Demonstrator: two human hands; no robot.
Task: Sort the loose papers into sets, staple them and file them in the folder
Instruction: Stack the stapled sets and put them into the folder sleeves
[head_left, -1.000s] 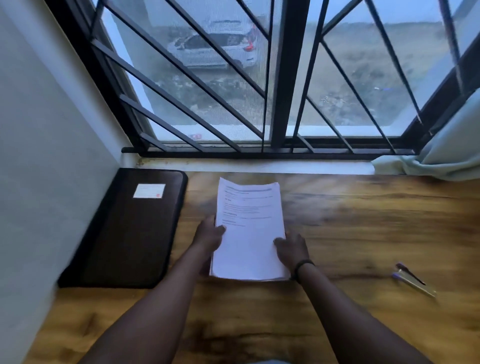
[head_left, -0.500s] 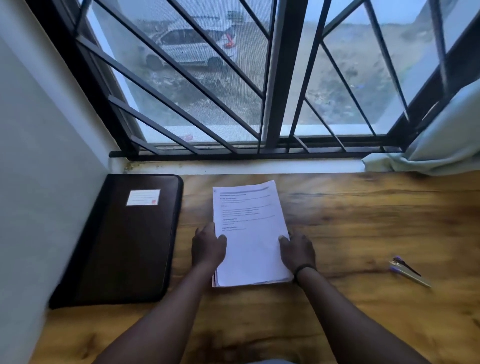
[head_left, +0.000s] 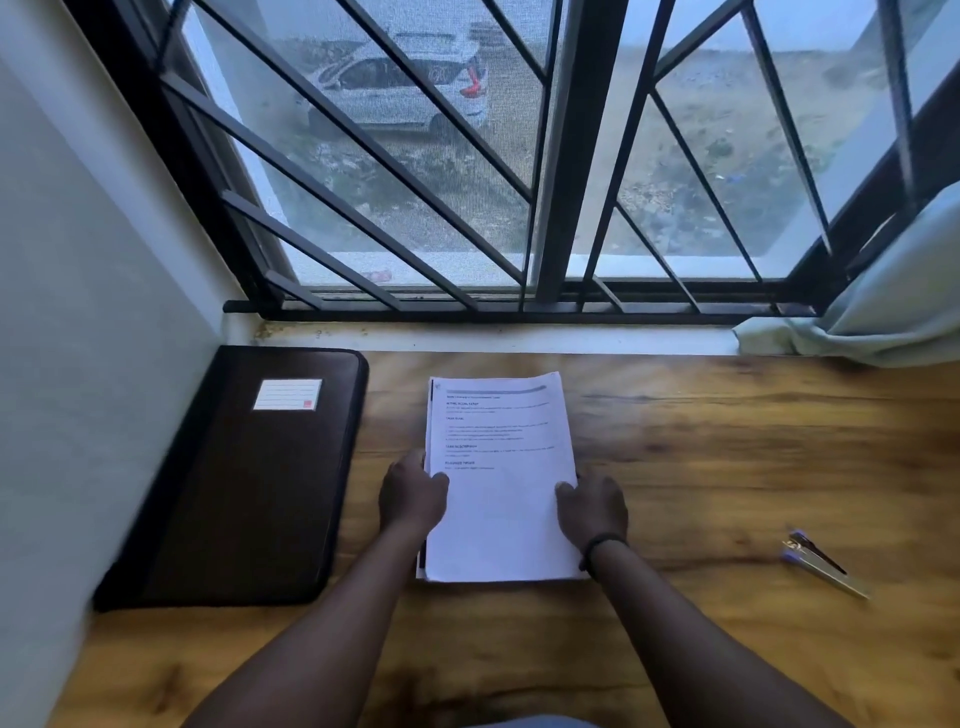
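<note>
Both hands are gripping a stack of papers (head_left: 501, 499) at mid-table: the left hand (head_left: 413, 496) is curling over its 9 o'clock edge, the right hand (head_left: 592, 506) its 3 o'clock edge. The sheets are lying flat, long axis running 12 to 6, heading at 12. Printed lines are blurring beyond reading. A closed folder (head_left: 244, 483) is sitting at 9 o'clock, a stapler (head_left: 821, 564) at 3. Since half a second ago, the grip is looking unchanged.

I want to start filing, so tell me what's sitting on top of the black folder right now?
Only a white label shows on the closed folder. No papers lie on it; the paper stack sits beside it, apart. Its inside is hidden.
</note>
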